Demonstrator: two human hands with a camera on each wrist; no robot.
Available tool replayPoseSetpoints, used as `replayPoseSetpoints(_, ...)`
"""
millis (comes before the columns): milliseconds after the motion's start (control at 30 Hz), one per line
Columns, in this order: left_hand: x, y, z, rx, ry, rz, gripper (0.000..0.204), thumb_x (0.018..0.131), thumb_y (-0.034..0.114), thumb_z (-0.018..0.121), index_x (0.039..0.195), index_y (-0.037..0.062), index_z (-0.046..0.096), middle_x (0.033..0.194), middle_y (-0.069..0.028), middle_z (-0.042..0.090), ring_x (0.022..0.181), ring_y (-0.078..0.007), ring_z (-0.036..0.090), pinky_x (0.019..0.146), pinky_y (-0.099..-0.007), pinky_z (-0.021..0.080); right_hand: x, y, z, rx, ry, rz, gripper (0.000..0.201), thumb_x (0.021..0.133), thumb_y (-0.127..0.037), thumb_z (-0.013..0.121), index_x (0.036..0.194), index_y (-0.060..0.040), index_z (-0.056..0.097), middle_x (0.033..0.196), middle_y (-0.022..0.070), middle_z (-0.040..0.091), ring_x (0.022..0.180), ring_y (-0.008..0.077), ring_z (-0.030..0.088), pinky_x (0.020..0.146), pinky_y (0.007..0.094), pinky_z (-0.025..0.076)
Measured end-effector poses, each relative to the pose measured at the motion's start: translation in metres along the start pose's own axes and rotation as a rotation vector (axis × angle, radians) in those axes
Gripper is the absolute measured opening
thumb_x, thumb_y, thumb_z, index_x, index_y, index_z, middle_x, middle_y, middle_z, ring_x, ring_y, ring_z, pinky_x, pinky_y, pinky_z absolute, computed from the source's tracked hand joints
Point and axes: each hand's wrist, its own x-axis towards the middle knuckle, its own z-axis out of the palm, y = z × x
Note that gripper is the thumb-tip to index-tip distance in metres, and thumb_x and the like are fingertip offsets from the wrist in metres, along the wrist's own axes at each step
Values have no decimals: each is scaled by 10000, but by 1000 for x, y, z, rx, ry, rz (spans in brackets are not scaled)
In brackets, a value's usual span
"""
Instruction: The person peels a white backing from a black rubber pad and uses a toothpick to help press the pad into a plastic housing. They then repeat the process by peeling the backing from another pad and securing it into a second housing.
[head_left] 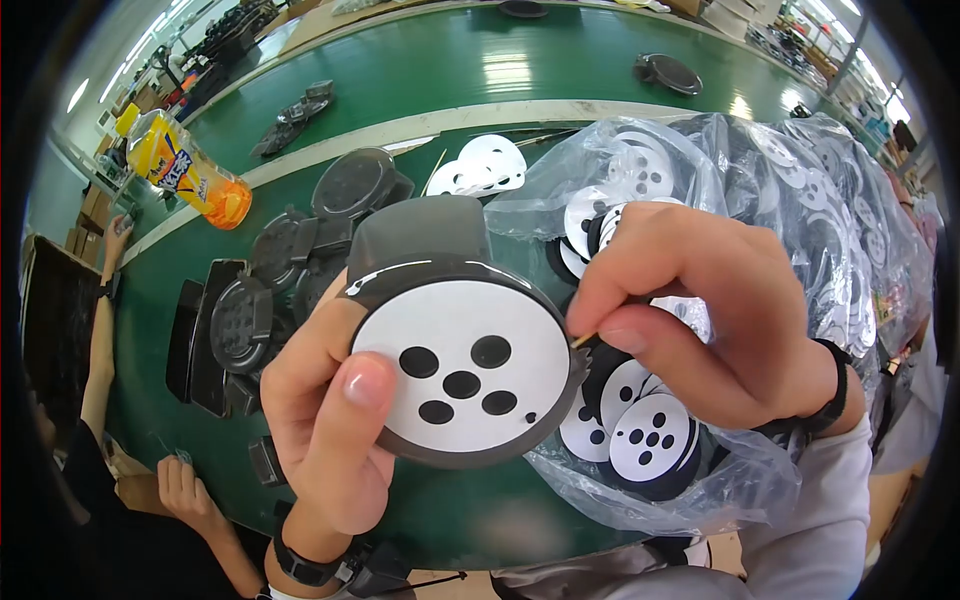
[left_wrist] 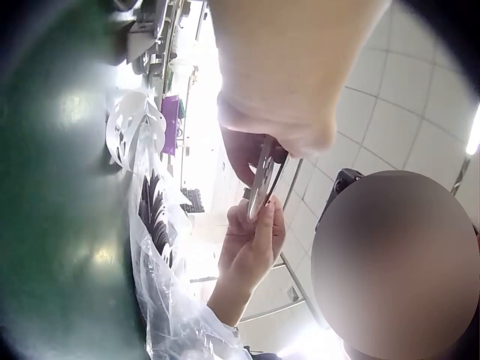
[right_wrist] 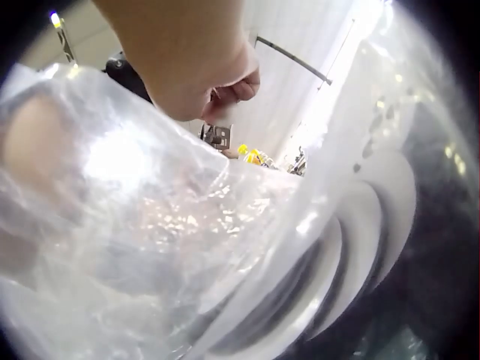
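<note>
My left hand (head_left: 325, 440) holds a dark round plastic part (head_left: 420, 240) by its left side, thumb over the front. On its face lies a white disc (head_left: 455, 320) with several round black spots and a smaller dark mark near the lower right edge. With thumb and index finger, my right hand (head_left: 720, 300) pinches a thin yellowish stick (head_left: 582, 341), its end right at the part's right rim. Seen edge-on in the left wrist view, the round part (left_wrist: 260, 180) lies between both hands. Clear plastic fills much of the right wrist view, with my right hand (right_wrist: 202, 82) above it.
A clear bag (head_left: 740, 160) of spotted discs covers the right side, loose discs (head_left: 650, 437) at its mouth. Dark plastic parts (head_left: 243, 325) cluster at left, near an orange drink bottle (head_left: 185, 168). Another person's hand (head_left: 190, 492) rests at the lower left. A green belt (head_left: 430, 65) runs behind.
</note>
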Motion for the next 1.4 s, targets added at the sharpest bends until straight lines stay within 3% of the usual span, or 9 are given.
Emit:
replayPoseSetpoints(200, -2, 2, 1, 64, -11, 12, 333, 850, 285, 498, 937, -36, 493, 840, -104, 578, 739, -142, 581, 651, -238, 461, 0, -3, -2, 7, 62, 42, 114, 779, 63, 523, 887, 76, 553, 775, 130, 598, 619, 159, 542, 525, 235, 435)
replayPoseSetpoints(267, -5, 5, 1, 21, -22, -38, 328, 814, 229, 530, 859, -96, 545, 1123, -262, 510, 963, -225, 500, 864, -323, 361, 0, -1, -3, -37, 9, -32, 114, 783, 53, 522, 889, 86, 550, 765, 129, 608, 607, 157, 546, 534, 236, 442)
replayPoseSetpoints(500, -6, 2, -2, 51, -48, -26, 322, 826, 259, 544, 796, -61, 536, 1088, -255, 523, 947, -232, 499, 849, -339, 364, 0, -4, -3, 58, 48, 53, 110, 750, 67, 541, 854, 74, 577, 742, 135, 617, 578, 169, 549, 511, 241, 428)
replayPoseSetpoints(567, -5, -3, -6, 109, -101, 85, 307, 858, 260, 522, 915, -36, 463, 831, -107, 568, 739, -140, 572, 650, -246, 469, 1, -2, -3, 3, 34, 4, 106, 739, 68, 548, 838, 63, 586, 713, 125, 616, 558, 176, 546, 501, 247, 420)
replayPoseSetpoints(700, -5, -4, -6, 95, -107, 76, 312, 857, 254, 528, 932, -42, 464, 841, -109, 570, 741, -140, 570, 662, -249, 467, 0, -2, -2, -13, 33, 28, 103, 739, 62, 545, 832, 60, 588, 702, 117, 616, 553, 183, 551, 504, 251, 421)
replayPoseSetpoints(867, -8, -3, -12, 151, -153, 43, 426, 868, 217, 523, 1149, -86, 421, 984, -153, 571, 874, -186, 581, 777, -307, 477, 1, -4, -5, 53, -11, 62, 100, 747, 50, 530, 825, 62, 591, 724, 126, 622, 571, 187, 566, 507, 253, 422)
replayPoseSetpoints(1000, -9, -5, -13, 134, -167, 78, 455, 876, 198, 515, 1218, -74, 387, 1035, -159, 560, 920, -198, 572, 819, -324, 469, 1, -5, -6, 91, -31, 77, 104, 749, 51, 522, 826, 67, 591, 729, 132, 621, 575, 188, 567, 511, 255, 424)
replayPoseSetpoints(1267, -8, 3, 0, 151, -158, 65, 276, 832, 203, 554, 812, -72, 551, 1073, -280, 522, 984, -288, 506, 857, -373, 371, 0, -8, -5, 109, -42, 97, 110, 759, 49, 506, 829, 74, 587, 727, 133, 620, 582, 176, 555, 536, 249, 417)
replayPoseSetpoints(1400, -8, 1, 2, 128, -97, 76, 236, 837, 157, 536, 835, -80, 549, 1059, -275, 528, 972, -278, 509, 847, -347, 377, 0, -7, -6, 195, 21, 104, 96, 768, 39, 522, 839, 66, 582, 722, 128, 617, 566, 163, 535, 522, 246, 401)
